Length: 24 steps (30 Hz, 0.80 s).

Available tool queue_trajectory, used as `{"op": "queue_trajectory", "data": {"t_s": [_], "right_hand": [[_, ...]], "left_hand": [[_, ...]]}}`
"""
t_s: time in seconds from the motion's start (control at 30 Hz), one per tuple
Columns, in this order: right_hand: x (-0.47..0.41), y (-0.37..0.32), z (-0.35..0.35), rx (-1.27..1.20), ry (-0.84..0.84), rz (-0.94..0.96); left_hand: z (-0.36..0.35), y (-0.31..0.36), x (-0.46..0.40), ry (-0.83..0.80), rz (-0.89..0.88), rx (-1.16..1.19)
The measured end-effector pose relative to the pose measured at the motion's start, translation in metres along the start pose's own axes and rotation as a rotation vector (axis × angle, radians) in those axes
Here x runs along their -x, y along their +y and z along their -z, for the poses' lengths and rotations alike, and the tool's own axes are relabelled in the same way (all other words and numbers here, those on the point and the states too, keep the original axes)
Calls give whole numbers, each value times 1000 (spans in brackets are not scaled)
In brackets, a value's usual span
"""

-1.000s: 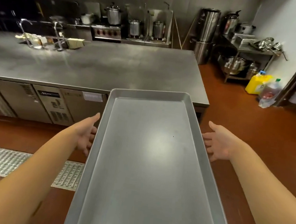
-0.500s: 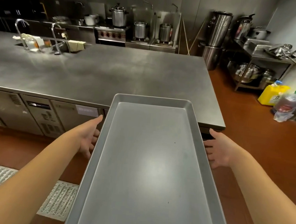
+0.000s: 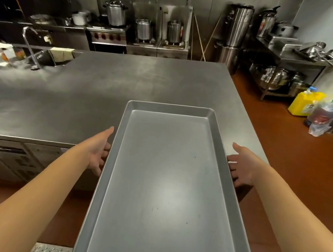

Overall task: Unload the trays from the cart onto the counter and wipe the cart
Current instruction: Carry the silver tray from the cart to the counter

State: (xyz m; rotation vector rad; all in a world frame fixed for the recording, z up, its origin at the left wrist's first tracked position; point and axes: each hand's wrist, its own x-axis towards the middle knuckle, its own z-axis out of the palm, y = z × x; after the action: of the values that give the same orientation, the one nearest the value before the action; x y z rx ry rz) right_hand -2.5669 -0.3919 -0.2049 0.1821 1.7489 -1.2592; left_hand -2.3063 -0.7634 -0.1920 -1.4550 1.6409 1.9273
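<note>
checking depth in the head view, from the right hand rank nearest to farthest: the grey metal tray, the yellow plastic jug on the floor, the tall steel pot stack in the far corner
1. Grey metal tray: the right hand holds its right rim.
2. Yellow plastic jug: on the floor, off to the right by the shelf.
3. Tall steel pot stack: far corner, beyond the steel counter.

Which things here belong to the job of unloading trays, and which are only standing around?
Part of the job:
- tray, carried by both hands
- left hand and right hand at its long sides
- counter, under the tray's far end

Only standing around:
- pots on the stove
- tap
- yellow jug
- shelf of pans
</note>
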Motion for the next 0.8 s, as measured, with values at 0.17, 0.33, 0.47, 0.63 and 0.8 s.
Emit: {"op": "queue_trajectory", "data": {"t_s": [0.17, 0.33, 0.47, 0.63, 0.8], "right_hand": [[-83, -56, -7, -6, 1, -37], [-187, -117, -7, -7, 1, -56], [-269, -162, -7, 6, 0, -91], [-347, -201, -6, -24, 42, -132], [-400, -223, -10, -42, 86, -175]], "left_hand": [[0, 59, -65, 21, 18, 10], [5, 118, -167, 20, 48, 44], [-7, 170, -237, 31, 103, 24], [-9, 217, -315, 15, 136, 42], [-11, 247, -383, 25, 173, 29]]}}
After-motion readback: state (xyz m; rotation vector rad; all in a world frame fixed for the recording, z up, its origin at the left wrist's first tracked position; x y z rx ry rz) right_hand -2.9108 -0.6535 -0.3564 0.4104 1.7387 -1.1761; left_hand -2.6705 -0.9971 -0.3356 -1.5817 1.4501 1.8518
